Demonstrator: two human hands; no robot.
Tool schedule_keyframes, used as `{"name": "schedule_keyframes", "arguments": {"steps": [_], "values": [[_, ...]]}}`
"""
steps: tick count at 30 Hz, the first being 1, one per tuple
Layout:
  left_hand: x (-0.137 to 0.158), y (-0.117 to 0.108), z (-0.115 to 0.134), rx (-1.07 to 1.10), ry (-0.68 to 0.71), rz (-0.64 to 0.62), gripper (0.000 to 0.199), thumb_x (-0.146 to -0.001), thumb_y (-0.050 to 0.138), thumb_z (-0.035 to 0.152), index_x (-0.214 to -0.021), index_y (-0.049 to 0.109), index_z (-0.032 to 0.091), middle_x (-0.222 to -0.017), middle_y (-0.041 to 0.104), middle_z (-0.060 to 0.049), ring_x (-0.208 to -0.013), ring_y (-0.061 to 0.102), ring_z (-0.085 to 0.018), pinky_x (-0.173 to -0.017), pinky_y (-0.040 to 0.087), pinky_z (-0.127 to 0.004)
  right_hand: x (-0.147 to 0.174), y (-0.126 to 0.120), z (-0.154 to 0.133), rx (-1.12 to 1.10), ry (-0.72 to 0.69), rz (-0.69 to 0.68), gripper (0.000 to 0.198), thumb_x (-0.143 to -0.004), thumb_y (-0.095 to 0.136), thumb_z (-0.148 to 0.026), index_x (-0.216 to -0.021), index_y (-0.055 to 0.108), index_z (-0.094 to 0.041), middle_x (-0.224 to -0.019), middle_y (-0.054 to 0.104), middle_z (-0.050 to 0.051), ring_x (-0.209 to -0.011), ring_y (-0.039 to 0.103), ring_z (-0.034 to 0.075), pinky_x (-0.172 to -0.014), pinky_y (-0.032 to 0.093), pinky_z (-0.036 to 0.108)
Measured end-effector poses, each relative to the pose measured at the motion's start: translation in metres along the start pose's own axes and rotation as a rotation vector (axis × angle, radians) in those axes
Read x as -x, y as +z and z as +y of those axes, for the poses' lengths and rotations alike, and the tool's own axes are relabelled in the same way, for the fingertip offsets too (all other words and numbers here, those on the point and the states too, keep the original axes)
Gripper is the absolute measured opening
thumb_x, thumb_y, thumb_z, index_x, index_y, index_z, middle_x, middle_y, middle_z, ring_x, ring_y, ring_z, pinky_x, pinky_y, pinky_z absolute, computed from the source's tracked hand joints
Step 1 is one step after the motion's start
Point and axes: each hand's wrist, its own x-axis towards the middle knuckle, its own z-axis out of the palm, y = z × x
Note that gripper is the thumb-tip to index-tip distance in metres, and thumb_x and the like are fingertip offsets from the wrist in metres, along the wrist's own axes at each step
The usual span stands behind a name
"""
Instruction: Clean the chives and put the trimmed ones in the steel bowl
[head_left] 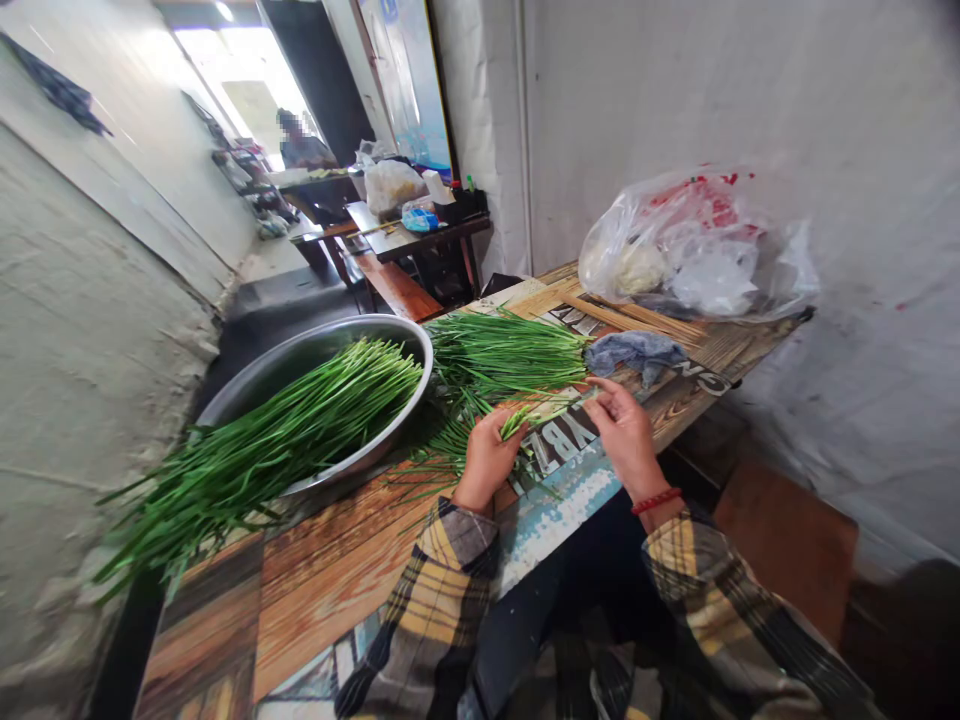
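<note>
My left hand is closed around a small bunch of garlic chives, whose pale stem ends point right. My right hand, with a red bracelet at the wrist, pinches at the tips of thumb and forefinger near those ends; whatever it grips is too small to make out. Just beyond both hands lies a larger pile of garlic chives on the table. To the left, a metal basin holds a thick bundle of chives, their leaves hanging over its near left rim.
A grey-blue cloth and thin wooden sticks lie at the table's far right, before a clear plastic bag. The patterned table stands by a wall. Farther back are another table and a seated person.
</note>
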Motion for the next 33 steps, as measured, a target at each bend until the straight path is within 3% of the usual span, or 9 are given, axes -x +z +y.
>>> {"name": "schedule_keyframes", "arguments": {"steps": [5,9,12,15,20,24,27,29,33], "values": [[0.0,0.002,0.0,-0.017,0.055,-0.029,0.017,-0.086,0.055,0.026,-0.075,0.065,0.017,-0.078,0.063,-0.003,-0.078,0.056,-0.015,-0.073,0.043,-0.026,0.001,-0.004,-0.004,0.132,-0.107,-0.169,0.029,-0.086,0.055,-0.039,-0.109,0.067,-0.024,-0.106,0.065,0.006,-0.093,0.061,0.019,-0.078,0.049,0.032],[0.001,0.001,0.004,-0.04,0.074,-0.033,0.015,-0.086,0.056,0.022,-0.076,0.067,0.018,-0.077,0.062,-0.002,-0.078,0.056,-0.015,-0.072,0.044,-0.025,0.01,0.007,-0.011,0.352,-0.291,-0.254,0.018,-0.087,0.057,-0.036,-0.094,0.07,-0.025,-0.088,0.067,0.005,-0.085,0.059,0.02,-0.083,0.046,0.037],[0.002,-0.001,0.009,-0.032,0.097,0.057,0.015,-0.085,0.055,0.017,-0.089,0.07,0.019,-0.089,0.062,-0.004,-0.084,0.057,-0.015,-0.077,0.045,-0.026,0.016,0.013,-0.007,0.462,-0.361,-0.263,0.019,-0.09,0.052,-0.033,-0.086,0.069,-0.024,-0.084,0.067,0.005,-0.086,0.058,0.022,-0.085,0.044,0.039],[0.003,-0.002,0.013,-0.062,0.143,0.09,0.027,-0.082,0.054,0.009,-0.101,0.069,0.022,-0.099,0.062,-0.006,-0.093,0.057,-0.017,-0.082,0.045,-0.029,0.02,0.015,-0.002,0.473,-0.37,-0.283,0.02,-0.092,0.05,-0.032,-0.092,0.068,-0.024,-0.089,0.067,0.005,-0.088,0.058,0.022,-0.085,0.045,0.038],[0.005,0.001,0.016,-0.315,0.246,-0.132,0.035,-0.075,0.05,0.001,-0.096,0.07,0.022,-0.092,0.066,-0.007,-0.091,0.054,-0.022,-0.084,0.041,-0.036,0.023,0.019,-0.002,0.386,-0.325,-0.289,0.025,-0.093,0.043,-0.027,-0.098,0.067,-0.024,-0.096,0.068,0.006,-0.094,0.059,0.022,-0.087,0.045,0.037],[0.006,0.001,0.017,-0.404,0.231,-0.174,0.034,-0.072,0.049,0.0,-0.09,0.069,0.02,-0.083,0.064,-0.006,-0.087,0.052,-0.022,-0.082,0.039,-0.035,0.015,0.019,-0.004,0.272,-0.178,-0.292,0.032,-0.095,0.037,-0.032,-0.095,0.067,-0.022,-0.09,0.069,0.005,-0.087,0.063,0.021,-0.079,0.047,0.033],[0.006,-0.003,0.014,-0.399,0.169,-0.104,0.028,-0.075,0.049,0.002,-0.086,0.068,0.02,-0.081,0.064,-0.005,-0.084,0.051,-0.021,-0.079,0.039,-0.034,-0.008,0.015,-0.004,0.236,-0.113,-0.238,0.033,-0.095,0.037,-0.034,-0.095,0.067,-0.021,-0.082,0.07,0.004,-0.08,0.065,0.019,-0.074,0.047,0.03],[0.004,-0.006,0.01,-0.356,0.112,-0.002,0.025,-0.077,0.048,0.004,-0.084,0.067,0.02,-0.082,0.065,-0.005,-0.083,0.051,-0.02,-0.078,0.039,-0.033,-0.027,0.013,-0.001,0.299,-0.165,-0.222,0.026,-0.092,0.043,-0.031,-0.094,0.067,-0.021,-0.087,0.07,0.004,-0.085,0.064,0.019,-0.079,0.047,0.03],[0.001,-0.009,0.002,-0.183,0.047,0.153,0.019,-0.081,0.049,0.009,-0.081,0.065,0.019,-0.083,0.066,-0.003,-0.086,0.055,-0.018,-0.08,0.04,-0.03,-0.053,0.018,0.01,0.568,-0.275,-0.34,0.021,-0.089,0.049,-0.028,-0.087,0.069,-0.022,-0.092,0.07,0.006,-0.09,0.062,0.02,-0.083,0.044,0.031]]}}
